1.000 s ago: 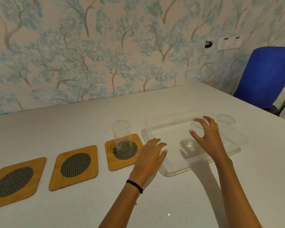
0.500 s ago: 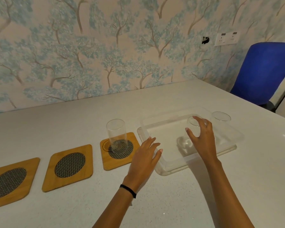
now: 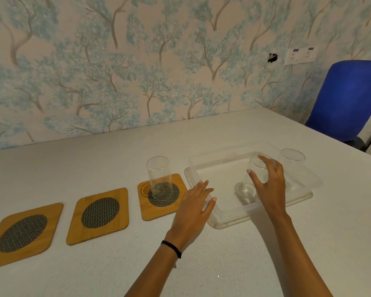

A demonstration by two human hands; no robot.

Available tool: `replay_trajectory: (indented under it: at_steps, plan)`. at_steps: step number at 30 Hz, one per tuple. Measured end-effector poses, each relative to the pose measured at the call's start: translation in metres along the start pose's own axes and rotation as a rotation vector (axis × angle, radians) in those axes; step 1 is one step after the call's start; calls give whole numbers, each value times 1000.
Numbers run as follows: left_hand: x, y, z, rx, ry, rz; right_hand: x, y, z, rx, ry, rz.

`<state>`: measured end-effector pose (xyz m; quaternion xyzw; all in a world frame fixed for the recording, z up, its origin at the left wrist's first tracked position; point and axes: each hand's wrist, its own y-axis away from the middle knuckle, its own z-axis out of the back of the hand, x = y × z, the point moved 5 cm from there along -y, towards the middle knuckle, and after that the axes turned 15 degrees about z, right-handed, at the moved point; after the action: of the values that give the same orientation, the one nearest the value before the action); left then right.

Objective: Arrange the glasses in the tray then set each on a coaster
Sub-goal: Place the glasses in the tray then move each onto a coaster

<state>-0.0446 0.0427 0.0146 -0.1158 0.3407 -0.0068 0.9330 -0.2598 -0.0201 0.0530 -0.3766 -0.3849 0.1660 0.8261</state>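
A clear plastic tray (image 3: 204,179) lies on the white table. Two clear glasses stand in it: one in the middle (image 3: 256,168), with my right hand (image 3: 270,185) wrapped around it from the near side, and another (image 3: 291,161) at the tray's far right. A third glass (image 3: 159,179) stands upright on the rightmost wooden coaster (image 3: 146,209), left of the tray. Two more coasters, the middle one (image 3: 99,215) and the left one (image 3: 19,232), carry nothing. My left hand (image 3: 193,213) rests by the tray's near left corner, fingers spread, holding nothing.
A wall with tree-patterned paper runs along the table's far edge. At the right, beyond the table's corner, stands a blue chair (image 3: 349,99). A double socket (image 3: 300,55) is on the wall.
My right hand has closed further around the middle glass in the tray. My left hand stays by the tray's corner. The camera view shifted slightly.
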Motion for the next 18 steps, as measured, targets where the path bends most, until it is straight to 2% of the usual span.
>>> replay_trajectory:
  at_steps: [8, 12, 18]
  plan:
    - [-1, 18, 14, -35, -27, -52, 27, -4, 5, -150, -132, 51]
    - [11, 30, 30, -45, -15, -46, 49, -3, 3, -218, -315, 46]
    - [61, 51, 74, -95, -6, 30, 92, 0, -9, -93, -456, 124]
